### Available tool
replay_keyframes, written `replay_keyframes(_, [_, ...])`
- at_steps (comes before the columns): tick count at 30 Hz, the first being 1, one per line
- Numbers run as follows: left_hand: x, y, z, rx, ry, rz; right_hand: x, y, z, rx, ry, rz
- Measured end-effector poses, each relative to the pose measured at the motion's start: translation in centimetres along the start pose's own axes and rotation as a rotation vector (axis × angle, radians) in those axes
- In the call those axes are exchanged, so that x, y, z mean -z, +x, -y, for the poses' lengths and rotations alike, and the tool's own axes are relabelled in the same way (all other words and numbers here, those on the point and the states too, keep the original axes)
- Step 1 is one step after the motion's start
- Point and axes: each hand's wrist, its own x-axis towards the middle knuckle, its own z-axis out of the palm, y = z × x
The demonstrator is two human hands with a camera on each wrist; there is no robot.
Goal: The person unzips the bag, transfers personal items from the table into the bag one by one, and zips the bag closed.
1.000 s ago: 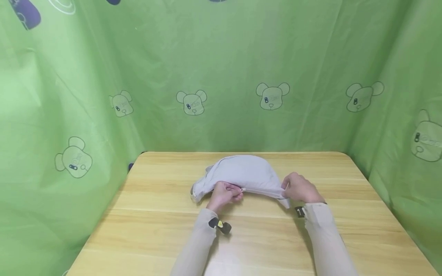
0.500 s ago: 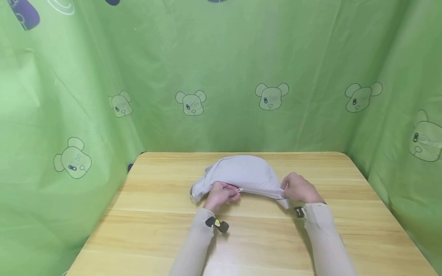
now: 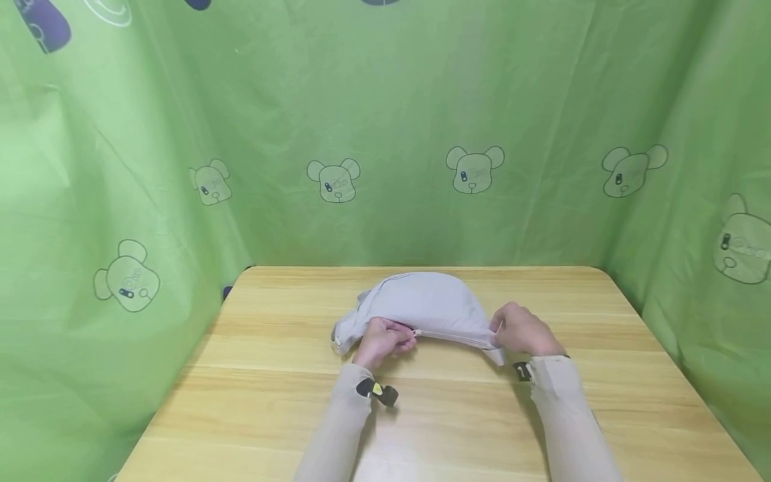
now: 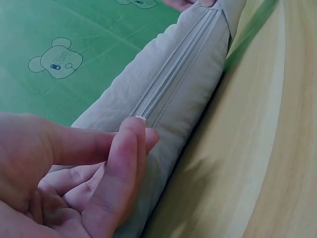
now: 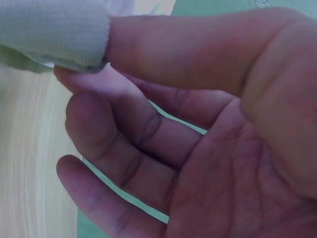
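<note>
A light grey fabric bag [image 3: 427,298], rounded at the back like a waist bag, lies on the wooden table with its zipper [image 3: 454,337] along the near edge. My left hand [image 3: 385,341] pinches the zipper pull between thumb and fingers, left of the bag's middle. In the left wrist view the closed zipper teeth [image 4: 171,74] run from the fingertips towards the bag's far end; the pull is mostly hidden by the fingers. My right hand [image 3: 527,330] pinches the bag's right end, with the cloth between thumb and index finger in the right wrist view; its other fingers are loosely bent.
The wooden table [image 3: 476,428] reaches up to a green curtain [image 3: 397,221] with bear prints, which hangs behind it and on both sides. A bunched part of the bag, perhaps its strap [image 3: 345,335], lies at its left end.
My left hand has slid slightly left along the bag's near edge with the zipper pull, and a longer run of zipper shows. The right hand stays on the bag's right end.
</note>
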Motion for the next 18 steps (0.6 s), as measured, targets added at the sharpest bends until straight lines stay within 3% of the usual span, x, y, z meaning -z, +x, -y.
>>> replay_keyframes(9, [0.7,0.1,0.0,0.003,-0.028,-0.016,0.0,0.0,-0.1,-0.002,0.002,-0.003])
replay_keyframes(18, [1.9,-0.2,-0.6,-0.023,0.057,-0.029,0.1,-0.1,0.0,0.000,0.003,-0.002])
